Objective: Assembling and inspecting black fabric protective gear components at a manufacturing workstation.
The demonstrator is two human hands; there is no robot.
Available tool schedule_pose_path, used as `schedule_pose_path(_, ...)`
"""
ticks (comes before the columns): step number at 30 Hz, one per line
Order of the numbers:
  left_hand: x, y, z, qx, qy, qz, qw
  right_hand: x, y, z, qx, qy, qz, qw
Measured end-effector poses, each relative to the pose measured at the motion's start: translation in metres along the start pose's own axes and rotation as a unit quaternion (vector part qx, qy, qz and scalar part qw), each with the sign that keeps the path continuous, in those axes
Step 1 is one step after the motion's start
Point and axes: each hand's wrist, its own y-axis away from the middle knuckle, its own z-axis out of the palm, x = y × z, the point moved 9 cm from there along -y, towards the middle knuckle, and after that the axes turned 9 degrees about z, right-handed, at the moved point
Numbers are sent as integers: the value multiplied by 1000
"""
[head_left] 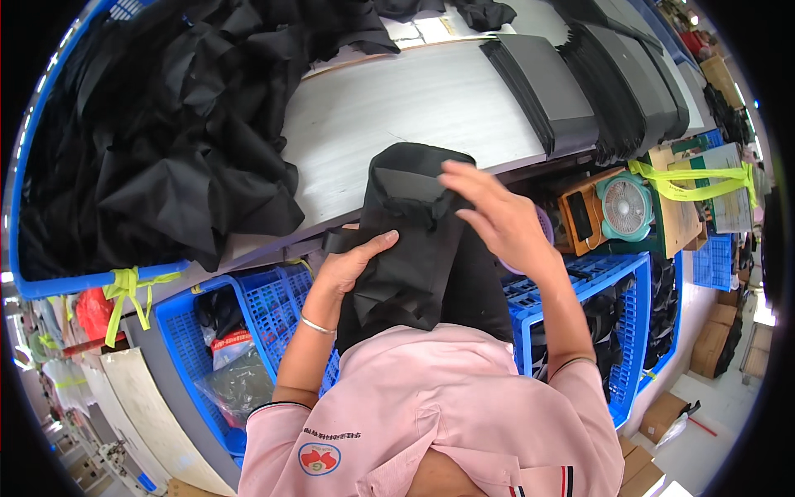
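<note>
A black fabric bag (403, 265) lies over my lap at the table's near edge, with a grey panel near its far end. My left hand (358, 261) grips its left side, thumb on top and the other fingers hidden beneath. My right hand (501, 217) is raised beside the bag's far right corner, its fingers stretched out and holding nothing. Whether those fingertips touch the cloth I cannot tell.
Black fabric pieces (199, 124) heap in a blue crate (70, 287) at left. Stacked black pieces (551, 87) lie on the white table (414, 99) at right. Blue baskets (195, 364) flank my legs. A small green fan (626, 205) stands at right.
</note>
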Motion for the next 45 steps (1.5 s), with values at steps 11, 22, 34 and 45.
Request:
schedule_pose_path(11, 4, -5, -15, -90, -150, 33, 984, 52, 30, 13, -263, -459, 218, 820)
schedule_pose_path(22, 31, -50, 16, 36, 76, 90, 992, 91, 35, 100, -131, -353, 229, 898)
schedule_pose_path(34, -19, -37, 12, 43, 78, 43, 995, 82, 48, 15, 113, -127, 147, 974)
schedule_pose_path(45, -15, -4, 14, 70, 32, 113, 991, 85, 87, -27, 358, 42, 191, 913)
